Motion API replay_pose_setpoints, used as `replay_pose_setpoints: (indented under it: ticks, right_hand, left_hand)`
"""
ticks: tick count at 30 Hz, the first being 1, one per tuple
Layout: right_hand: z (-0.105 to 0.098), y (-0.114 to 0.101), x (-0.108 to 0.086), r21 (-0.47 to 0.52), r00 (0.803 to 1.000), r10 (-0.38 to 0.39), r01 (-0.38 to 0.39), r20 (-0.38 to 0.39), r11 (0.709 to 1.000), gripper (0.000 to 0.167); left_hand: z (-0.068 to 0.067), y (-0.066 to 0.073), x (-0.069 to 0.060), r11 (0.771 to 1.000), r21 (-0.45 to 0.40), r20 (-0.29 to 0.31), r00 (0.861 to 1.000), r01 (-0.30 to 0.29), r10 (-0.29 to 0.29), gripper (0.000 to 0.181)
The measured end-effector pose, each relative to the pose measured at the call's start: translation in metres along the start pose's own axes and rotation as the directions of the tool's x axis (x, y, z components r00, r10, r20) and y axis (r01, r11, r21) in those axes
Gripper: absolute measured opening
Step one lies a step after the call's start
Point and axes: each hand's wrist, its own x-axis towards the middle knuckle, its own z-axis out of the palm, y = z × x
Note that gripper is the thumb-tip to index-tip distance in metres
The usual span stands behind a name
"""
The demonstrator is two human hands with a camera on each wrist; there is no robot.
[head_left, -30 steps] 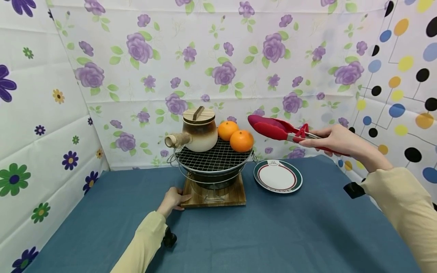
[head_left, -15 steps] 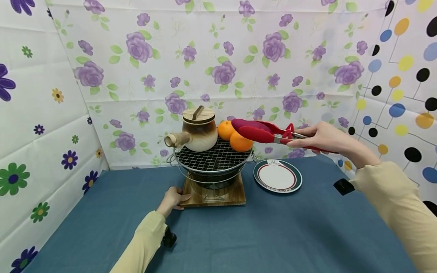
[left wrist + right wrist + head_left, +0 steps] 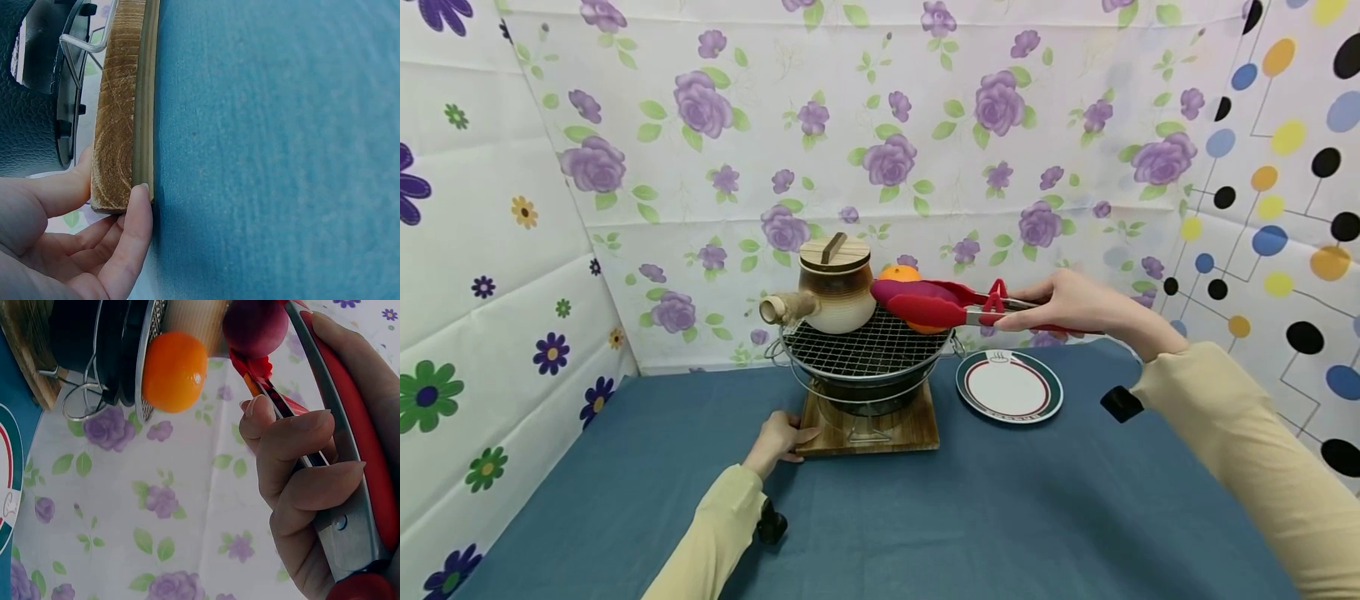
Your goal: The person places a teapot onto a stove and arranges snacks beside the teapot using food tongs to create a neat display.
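My right hand [image 3: 1071,302] grips red-and-steel tongs [image 3: 973,317], whose red tips clasp a long purple sweet potato [image 3: 895,289]. The tongs hover over the round grill's right side, in front of two oranges. The rear orange [image 3: 898,272] shows its top; the front orange [image 3: 175,372] is mostly hidden in the head view but plain in the right wrist view. My left hand [image 3: 775,442] pinches the left front corner of a wooden board [image 3: 115,125], thumb on top and fingers at its underside. On the board stands the grill [image 3: 865,354] with its wire mesh.
A lidded clay pot [image 3: 842,296] sits on the mesh's left, its handle [image 3: 786,308] pointing left. Right of the grill lies a white plate [image 3: 1009,387] with a green rim. Patterned cloth walls [image 3: 880,100] close in the blue table [image 3: 880,533].
My right hand has carried the tongs and sweet potato left and slightly down, from right of the oranges to over the mesh. My left hand has stayed at the board's corner.
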Motion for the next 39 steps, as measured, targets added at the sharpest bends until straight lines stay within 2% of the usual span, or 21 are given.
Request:
replay_pose_setpoints:
  ticks: [5, 9, 17, 27, 35, 39]
  right_hand:
    - [0.004, -0.005, 0.007, 0.002, 0.999, -0.045, 0.045, 0.030, 0.999, 0.067]
    - [0.008, -0.008, 0.012, 0.019, 0.996, -0.063, 0.062, 0.063, 0.998, 0.065]
    - [0.018, -0.014, 0.023, -0.024, 0.986, -0.133, 0.136, 0.096, 0.990, 0.062]
    - [0.026, -0.019, 0.035, -0.079, 0.985, -0.108, 0.119, 0.134, 0.990, 0.069]
    - [0.030, -0.020, 0.043, -0.052, 0.974, -0.122, 0.134, 0.189, 0.990, 0.068]
    - [0.032, -0.020, 0.045, -0.061, 0.974, -0.110, 0.124, 0.199, 0.990, 0.069]
  left_hand:
    - [-0.001, 0.001, -0.001, 1.000, 0.004, 0.002, 1.000, 0.002, -0.002, 0.038]
    - [-0.002, 0.002, -0.001, 1.000, -0.001, 0.008, 1.000, 0.003, -0.003, 0.049]
    - [-0.002, 0.001, -0.001, 1.000, -0.008, 0.012, 1.000, 0.009, -0.009, 0.052]
    - [-0.001, -0.001, 0.001, 1.000, -0.019, 0.002, 1.000, 0.021, -0.021, 0.053]
    - [-0.001, -0.001, 0.001, 1.000, -0.011, 0.002, 1.000, 0.025, -0.025, 0.039]
    - [-0.001, 0.000, 0.001, 0.999, -0.024, 0.008, 0.999, 0.032, -0.031, 0.047]
